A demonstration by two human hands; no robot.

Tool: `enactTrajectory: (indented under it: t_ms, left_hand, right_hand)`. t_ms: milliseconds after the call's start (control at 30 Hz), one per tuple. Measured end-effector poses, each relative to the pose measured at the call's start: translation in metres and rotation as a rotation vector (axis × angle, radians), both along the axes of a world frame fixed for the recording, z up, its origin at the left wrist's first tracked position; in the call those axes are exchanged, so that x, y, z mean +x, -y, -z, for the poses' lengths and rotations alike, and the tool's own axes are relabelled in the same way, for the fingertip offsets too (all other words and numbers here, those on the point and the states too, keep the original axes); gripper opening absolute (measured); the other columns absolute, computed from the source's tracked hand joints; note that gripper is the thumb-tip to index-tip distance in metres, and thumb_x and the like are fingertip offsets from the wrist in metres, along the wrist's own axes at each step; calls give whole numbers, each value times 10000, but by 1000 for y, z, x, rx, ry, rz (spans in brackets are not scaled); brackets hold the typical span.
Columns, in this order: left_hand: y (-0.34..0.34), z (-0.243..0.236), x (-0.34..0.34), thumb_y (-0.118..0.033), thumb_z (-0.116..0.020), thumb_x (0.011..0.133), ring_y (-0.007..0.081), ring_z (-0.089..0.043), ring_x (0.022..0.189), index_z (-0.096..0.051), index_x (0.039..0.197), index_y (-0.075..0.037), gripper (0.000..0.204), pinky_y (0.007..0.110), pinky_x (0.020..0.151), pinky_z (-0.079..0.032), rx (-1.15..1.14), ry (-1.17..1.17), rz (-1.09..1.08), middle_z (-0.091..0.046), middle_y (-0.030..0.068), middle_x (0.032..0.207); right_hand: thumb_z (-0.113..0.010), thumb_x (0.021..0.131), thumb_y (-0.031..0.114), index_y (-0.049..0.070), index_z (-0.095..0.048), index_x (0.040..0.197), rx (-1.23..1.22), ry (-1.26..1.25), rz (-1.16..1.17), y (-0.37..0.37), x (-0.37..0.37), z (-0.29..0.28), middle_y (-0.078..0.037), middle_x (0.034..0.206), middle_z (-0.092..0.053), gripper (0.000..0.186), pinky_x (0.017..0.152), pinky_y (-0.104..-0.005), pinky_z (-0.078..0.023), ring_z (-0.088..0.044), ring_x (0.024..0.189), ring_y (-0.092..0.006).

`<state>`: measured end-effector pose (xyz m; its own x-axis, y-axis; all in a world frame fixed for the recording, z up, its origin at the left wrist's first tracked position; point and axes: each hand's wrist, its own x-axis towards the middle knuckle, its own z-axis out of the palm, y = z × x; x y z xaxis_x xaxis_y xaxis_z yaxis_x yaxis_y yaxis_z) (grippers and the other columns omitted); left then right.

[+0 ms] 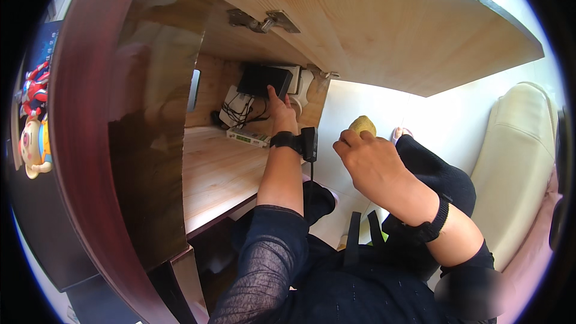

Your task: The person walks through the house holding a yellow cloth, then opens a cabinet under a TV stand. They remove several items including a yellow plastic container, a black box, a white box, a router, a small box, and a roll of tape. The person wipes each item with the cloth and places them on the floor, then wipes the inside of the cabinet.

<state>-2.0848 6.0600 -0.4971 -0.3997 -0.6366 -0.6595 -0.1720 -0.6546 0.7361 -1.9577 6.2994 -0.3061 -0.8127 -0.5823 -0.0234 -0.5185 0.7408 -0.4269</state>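
A low wooden cabinet is standing open, its pale plywood door swinging out to the right on a metal hinge. Daylight is falling across the white tiled floor to the right of the cabinet. Farther right, a cream sofa is sitting. Left of the cabinet, colourful toy figures are resting against a dark surface.

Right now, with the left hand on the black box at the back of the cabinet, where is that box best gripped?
Probably by its near bottom edge, thumb under and fingers over, coming from the open cabinet front. The black box leans tilted against white devices, cables trail at its left, and the left hand already touches its lower right corner. The right hand holds a yellow sponge.
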Motion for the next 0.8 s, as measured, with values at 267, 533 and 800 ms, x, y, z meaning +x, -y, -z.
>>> enactTrajectory:
  t_ms: [267, 533, 800]
  left_hand:
    - [-14, -10, 25, -341, -738, 820, 171, -526, 919, -551, 1134, -43, 471, 252, 786, -502, 71, -134, -45, -569, 69, 1057]
    - [-40, -50, 102, -227, -703, 857, 180, -607, 924, -498, 1059, 0, 366, 296, 793, -557, 16, -350, 216, -589, 98, 1057]
    - [-84, -120, 192, -58, -639, 875, 121, -597, 838, -415, 1095, -23, 316, 267, 751, -506, -187, -410, 520, -602, 75, 958]
  right_hand:
    - [-572, 710, -39, 39, -628, 1019, 57, 83, 57, 5, -8, 5, -87, 1011, -606, 324, 700, -346, -540, -629, 883, -267]
    - [-542, 731, -48, 10, -588, 1090, -405, 8, 247, -7, -22, 5, -158, 1069, -598, 367, 772, -393, -518, -597, 943, -355]
    - [-634, 755, 114, 114, -612, 1170, -428, -187, -334, 24, -5, 20, 27, 1289, -528, 416, 888, -374, -432, -464, 1108, -292]
